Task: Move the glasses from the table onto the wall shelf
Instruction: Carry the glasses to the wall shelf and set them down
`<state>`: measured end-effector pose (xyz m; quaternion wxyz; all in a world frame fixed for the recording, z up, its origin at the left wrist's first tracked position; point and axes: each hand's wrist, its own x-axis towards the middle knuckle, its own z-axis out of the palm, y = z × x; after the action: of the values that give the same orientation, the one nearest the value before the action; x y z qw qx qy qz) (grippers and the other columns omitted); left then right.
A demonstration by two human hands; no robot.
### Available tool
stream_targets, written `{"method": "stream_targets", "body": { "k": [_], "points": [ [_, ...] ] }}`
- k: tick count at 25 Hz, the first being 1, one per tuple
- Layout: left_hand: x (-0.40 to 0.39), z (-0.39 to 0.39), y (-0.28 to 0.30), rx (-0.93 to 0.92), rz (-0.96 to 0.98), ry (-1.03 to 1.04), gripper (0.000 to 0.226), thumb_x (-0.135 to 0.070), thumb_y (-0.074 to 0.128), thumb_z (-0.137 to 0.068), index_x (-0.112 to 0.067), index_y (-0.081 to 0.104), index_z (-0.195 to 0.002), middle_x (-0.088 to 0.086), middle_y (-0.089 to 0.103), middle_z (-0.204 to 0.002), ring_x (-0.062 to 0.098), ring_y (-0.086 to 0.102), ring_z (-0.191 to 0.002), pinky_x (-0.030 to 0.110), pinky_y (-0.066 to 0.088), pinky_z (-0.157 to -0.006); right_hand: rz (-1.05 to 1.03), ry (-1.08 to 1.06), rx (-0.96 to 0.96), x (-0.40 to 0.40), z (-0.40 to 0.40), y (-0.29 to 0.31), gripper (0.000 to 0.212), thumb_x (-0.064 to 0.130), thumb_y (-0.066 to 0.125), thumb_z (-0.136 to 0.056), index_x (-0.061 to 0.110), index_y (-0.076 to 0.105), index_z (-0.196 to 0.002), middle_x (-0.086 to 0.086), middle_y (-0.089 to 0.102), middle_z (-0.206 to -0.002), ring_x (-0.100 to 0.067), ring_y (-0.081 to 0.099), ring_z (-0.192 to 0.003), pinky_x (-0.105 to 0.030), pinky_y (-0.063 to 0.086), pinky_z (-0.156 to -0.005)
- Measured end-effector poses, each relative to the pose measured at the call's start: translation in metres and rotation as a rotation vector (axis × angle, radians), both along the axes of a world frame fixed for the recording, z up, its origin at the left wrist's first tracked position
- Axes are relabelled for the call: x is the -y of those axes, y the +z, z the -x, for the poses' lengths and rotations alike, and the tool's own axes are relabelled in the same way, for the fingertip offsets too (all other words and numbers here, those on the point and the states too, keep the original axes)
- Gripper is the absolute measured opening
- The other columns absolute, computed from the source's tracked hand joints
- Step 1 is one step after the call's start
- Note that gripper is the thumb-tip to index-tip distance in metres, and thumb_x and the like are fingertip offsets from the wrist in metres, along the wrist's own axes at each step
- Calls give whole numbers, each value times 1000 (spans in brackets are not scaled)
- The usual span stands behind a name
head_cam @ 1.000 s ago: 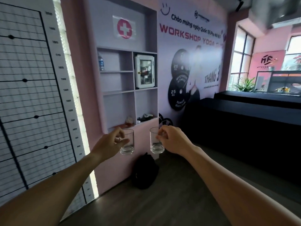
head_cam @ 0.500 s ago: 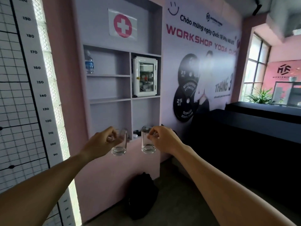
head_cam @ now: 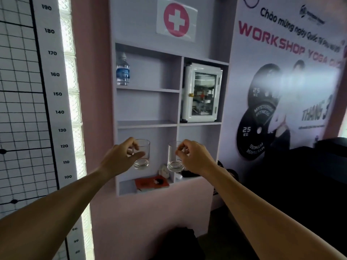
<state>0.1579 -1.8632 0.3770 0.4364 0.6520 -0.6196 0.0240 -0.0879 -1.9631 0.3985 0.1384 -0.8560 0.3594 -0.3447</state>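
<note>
Wall shelf (head_cam: pixel 148 123) recessed, lilac, serving as landmark. Left hand (head_cam: pixel 120 159) grasps one clear glass (head_cam: pixel 141 155) between thumb and fingers, held upright in front of the shelf's lower left compartment. Right hand (head_cam: pixel 195 159) pinches a second glass (head_cam: pixel 174 157) at its side, upright before the lower divider. Both glasses off the boards. Water bottle (head_cam: pixel 123 69) in upper left compartment; white cabinet (head_cam: pixel 202 92) upper right; red book (head_cam: pixel 152 182) on bottom board
</note>
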Motion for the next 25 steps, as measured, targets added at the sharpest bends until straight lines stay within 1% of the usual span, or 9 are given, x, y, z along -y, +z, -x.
{"method": "stream_targets", "body": {
  "k": [2, 4, 7, 12, 15, 18, 20, 23, 25],
  "points": [
    [31, -28, 7, 6, 11, 35, 42, -71, 57, -69, -34, 50, -88, -11, 68, -95, 14, 70, -89, 42, 57, -82, -1, 16, 17, 35, -33, 6, 11, 33, 62, -91, 23, 65, -95, -3, 69, -101, -23, 65, -93, -46, 56, -84],
    [67, -62, 19, 20, 16, 73, 36, -62, 63, -76, -31, 51, -89, -13, 68, -97, 15, 70, -89, 40, 56, -81, -5, 31, 29, 73, -73, 17, 11, 31, 63, -91, 22, 67, -95, -3, 70, -102, -23, 65, -94, -44, 56, -85],
    [124, -110, 39, 57, 26, 126, 25, -48, 67, -84, -30, 52, -91, -12, 68, -96, 16, 70, -89, 41, 56, -81, -18, 50, 59, 124, -125, 39, 6, 30, 63, -90, 24, 65, -91, -3, 71, -97, -23, 66, -91, -42, 57, -82],
    [188, -160, 67, 97, 78, 289, 26, -55, 61, -86, -33, 47, -91, -3, 70, -96, 26, 67, -88, 39, 54, -75, 6, 82, 102, 195, -191, 66, 5, 31, 63, -92, 26, 63, -89, 0, 69, -97, -22, 66, -90, -34, 56, -78],
    [222, -183, 75, 120, 49, 381, 23, -54, 57, -89, -34, 45, -91, -1, 69, -98, 27, 65, -91, 36, 47, -72, -13, 122, 141, 236, -227, 70, 10, 33, 61, -92, 24, 65, -91, 0, 68, -100, -20, 65, -93, -40, 57, -82],
    [249, -193, 73, 119, 9, 479, 25, -54, 55, -90, -31, 47, -95, 0, 67, -99, 28, 63, -91, 36, 46, -74, -35, 177, 137, 271, -258, 68, 12, 33, 60, -94, 23, 66, -97, -3, 69, -105, -21, 64, -97, -42, 57, -86],
    [265, -196, 73, 110, -18, 532, 25, -52, 55, -91, -29, 48, -98, -1, 66, -102, 27, 63, -91, 36, 47, -73, -50, 202, 134, 293, -276, 67, 13, 32, 60, -94, 22, 66, -99, -4, 70, -110, -22, 64, -100, -37, 56, -84],
    [288, -204, 74, 122, -59, 600, 22, -50, 55, -90, -32, 46, -96, -1, 64, -106, 25, 62, -86, 36, 49, -69, -69, 247, 109, 325, -298, 67, 7, 32, 62, -94, 25, 64, -94, -5, 70, -114, -22, 63, -103, -28, 49, -79],
    [302, -208, 72, 170, -113, 640, 23, -48, 54, -92, -27, 46, -96, 1, 65, -100, 27, 62, -85, 41, 54, -73, -67, 278, 87, 342, -309, 67, 5, 33, 62, -94, 28, 61, -92, -4, 68, -117, -20, 63, -102, -25, 45, -72]
  ]
}}
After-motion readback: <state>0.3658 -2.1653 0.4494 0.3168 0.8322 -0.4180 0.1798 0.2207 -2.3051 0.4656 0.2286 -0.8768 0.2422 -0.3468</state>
